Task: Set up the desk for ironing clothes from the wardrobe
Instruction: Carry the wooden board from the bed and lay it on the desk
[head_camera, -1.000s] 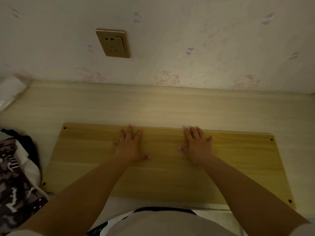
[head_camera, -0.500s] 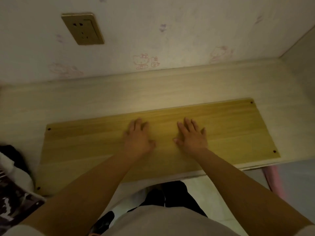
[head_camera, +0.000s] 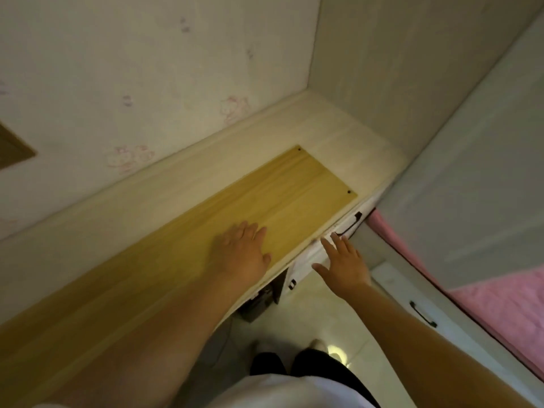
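Note:
A long yellow wooden board point(head_camera: 300, 187) lies flat on the pale desk point(head_camera: 347, 136), its right end near the desk's right corner. My left hand point(head_camera: 243, 251) rests flat on the board, fingers straight. My right hand point(head_camera: 343, 263) hovers off the board's front edge with its fingers spread, above the desk's drawer front, holding nothing.
A drawer with a dark handle point(head_camera: 350, 226) sits under the desk's right end. A pink blanket point(head_camera: 494, 293) covers a bed at the right, with a white cabinet and handle point(head_camera: 423, 314) below. A wall socket point(head_camera: 13, 148) shows at the left edge. Pale floor tiles point(head_camera: 318, 313) lie below.
The view has swung to the right. My right hand has lifted off the board and moved out past its front edge. My left hand stays flat on the board.

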